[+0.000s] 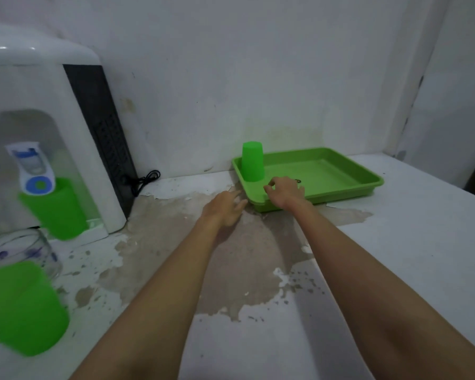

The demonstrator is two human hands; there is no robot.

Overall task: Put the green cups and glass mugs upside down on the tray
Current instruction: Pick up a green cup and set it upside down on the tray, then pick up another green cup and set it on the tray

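Both hands sit far fwd at the near-left corner of the green tray (327,171). Left hand (225,208) is just beside that corner, over the table (395,242), fingers loosely spread, holding nothing. Right hand (284,192) is over the tray's near rim, fingers curled w/ thumb and forefinger close together; can't tell if it pinches anything, but no cup is in it.

One green cup (252,161) already stands upside down in the tray's back-left corner, just beyond the right hand.

The rest lie well off to the left, nearer the person than the tray: a green cup (56,208) under the tap of the water dispenser (39,105), looks mouth-up but blurred; a glass mug (19,250) in front of it, mouth-up; another green cup (19,308) closest to the camera, at the left edge, tilt hard to read.

So the coming reach probably runs left and back toward the body, away from the tray. Left hand is the nearer one, w/ a clear path across bare table. Cups stand w/ long axis roughly vertical, so each likely needs a half-turn before going in beside the first.
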